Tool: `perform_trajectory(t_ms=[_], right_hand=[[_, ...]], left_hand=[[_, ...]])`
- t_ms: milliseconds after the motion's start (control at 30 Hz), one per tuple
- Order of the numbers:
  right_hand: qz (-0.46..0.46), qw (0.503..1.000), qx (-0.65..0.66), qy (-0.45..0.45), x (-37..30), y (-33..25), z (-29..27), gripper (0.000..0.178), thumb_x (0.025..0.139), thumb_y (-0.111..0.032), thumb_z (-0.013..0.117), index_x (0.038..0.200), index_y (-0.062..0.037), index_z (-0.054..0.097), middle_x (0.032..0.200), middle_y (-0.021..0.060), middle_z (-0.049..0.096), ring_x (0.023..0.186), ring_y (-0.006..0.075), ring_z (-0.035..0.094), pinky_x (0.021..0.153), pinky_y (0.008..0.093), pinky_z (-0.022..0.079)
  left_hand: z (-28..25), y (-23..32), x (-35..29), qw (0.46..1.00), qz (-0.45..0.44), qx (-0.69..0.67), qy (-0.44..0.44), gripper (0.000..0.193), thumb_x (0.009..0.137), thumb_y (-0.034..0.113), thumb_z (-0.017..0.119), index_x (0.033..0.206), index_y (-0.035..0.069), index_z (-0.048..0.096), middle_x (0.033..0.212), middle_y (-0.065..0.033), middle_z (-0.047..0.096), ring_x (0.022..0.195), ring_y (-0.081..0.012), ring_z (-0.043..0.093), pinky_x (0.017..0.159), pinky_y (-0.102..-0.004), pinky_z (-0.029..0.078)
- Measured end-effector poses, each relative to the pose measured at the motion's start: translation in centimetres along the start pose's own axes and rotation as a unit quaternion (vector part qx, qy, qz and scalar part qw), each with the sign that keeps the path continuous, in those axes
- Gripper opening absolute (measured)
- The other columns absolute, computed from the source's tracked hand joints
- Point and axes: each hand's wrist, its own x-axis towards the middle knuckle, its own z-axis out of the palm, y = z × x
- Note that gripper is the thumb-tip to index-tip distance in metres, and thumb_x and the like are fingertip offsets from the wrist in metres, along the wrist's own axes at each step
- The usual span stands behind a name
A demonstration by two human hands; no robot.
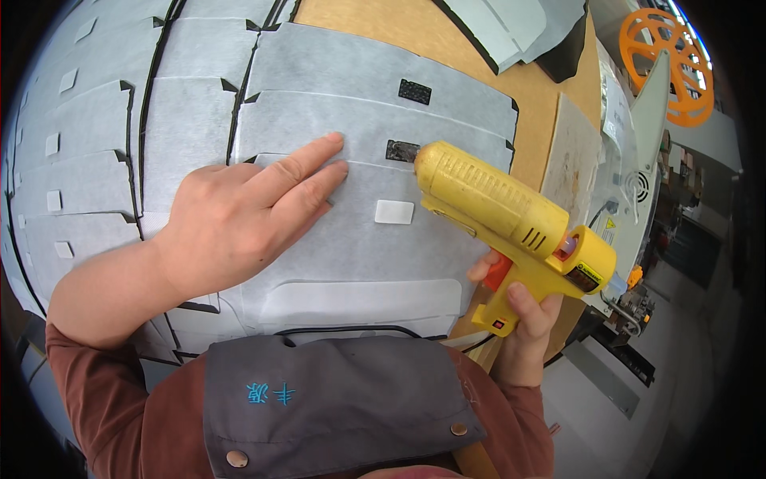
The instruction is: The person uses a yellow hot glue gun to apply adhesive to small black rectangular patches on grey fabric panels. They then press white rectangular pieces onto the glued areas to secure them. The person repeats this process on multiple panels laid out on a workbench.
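Observation:
My right hand (pixel 531 315) grips a yellow hot glue gun (pixel 499 199) by its handle, with a finger at the red trigger. The gun's front end is at a dark rectangular patch (pixel 400 150) on one of the overlapping pale grey fabric sheets (pixel 335 68); whether it touches is hard to tell. My left hand (pixel 231 211) lies on these sheets with its fingers stretched towards that patch, holding nothing. A similar dark patch (pixel 414 92) is on the sheet farther up, and a white rectangular tab (pixel 394 211) is on the nearer one.
More overlapping pale sheets with small white tabs (pixel 53 199) cover the left side. Dark-edged pieces (pixel 519 32) lie at the far edge of the brown board (pixel 359 20). An orange reel (pixel 666 68) stands at the far right. A black cord (pixel 351 329) runs near my apron.

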Motion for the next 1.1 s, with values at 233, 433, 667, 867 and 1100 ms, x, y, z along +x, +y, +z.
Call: perform_trajectory(t_ms=[233,433,667,867,1100], right_hand=[[-0.019,0.997,0.033,-0.07,0.4,0.6,-0.9,0.057,0.084,-0.006,0.06,0.136,0.0056,0.043,0.112,0.0208,0.059,0.097,0.0278,0.063,0.085,0.0393,0.051],[-0.017,0.995,0.037,-0.088,-0.1,0.9,-1.3,0.056,0.084,-0.004,0.059,0.136,0.0054,0.042,0.112,0.0202,0.059,0.098,0.0279,0.063,0.085,0.0398,0.051],[-0.021,0.996,0.034,-0.074,-0.8,1.1,-1.8,0.058,0.081,-0.001,0.058,0.136,0.0052,0.042,0.113,0.0218,0.06,0.098,0.0291,0.064,0.087,0.041,0.051],[-0.031,0.999,0.026,-0.036,-1.2,1.4,-2.5,0.059,0.081,-0.003,0.059,0.136,0.0064,0.042,0.114,0.0221,0.06,0.096,0.03,0.065,0.086,0.0414,0.051],[-0.037,0.999,0.008,-0.035,-0.5,1.1,-2.2,0.057,0.083,-0.007,0.061,0.136,0.0066,0.043,0.114,0.0222,0.06,0.094,0.0292,0.064,0.083,0.0413,0.052]], left_hand=[[0.2,0.0,-0.1,1.0,-0.006,-0.01,0.003,0.041,0.078,0.011,0.075,0.117,0.005,0.066,0.126,-0.0137,0.065,0.054,-0.0129,0.061,0.049,-0.0252,0.05],[0.3,0.0,-0.1,1.0,-0.004,-0.007,0.0,0.041,0.078,0.011,0.075,0.117,0.005,0.066,0.126,-0.014,0.065,0.054,-0.0125,0.06,0.048,-0.025,0.049],[0.3,0.0,-0.1,1.0,-0.003,-0.003,0.001,0.04,0.079,0.011,0.075,0.117,0.005,0.065,0.127,-0.0137,0.065,0.053,-0.0121,0.06,0.048,-0.0249,0.049],[0.3,0.0,-0.1,1.0,-0.002,0.0,0.002,0.04,0.078,0.011,0.075,0.117,0.005,0.065,0.127,-0.0132,0.065,0.053,-0.0122,0.06,0.048,-0.0248,0.049],[0.1,0.0,0.0,1.0,0.0,0.001,-0.001,0.041,0.078,0.011,0.075,0.117,0.005,0.065,0.127,-0.0133,0.065,0.054,-0.0123,0.06,0.048,-0.0245,0.049]])
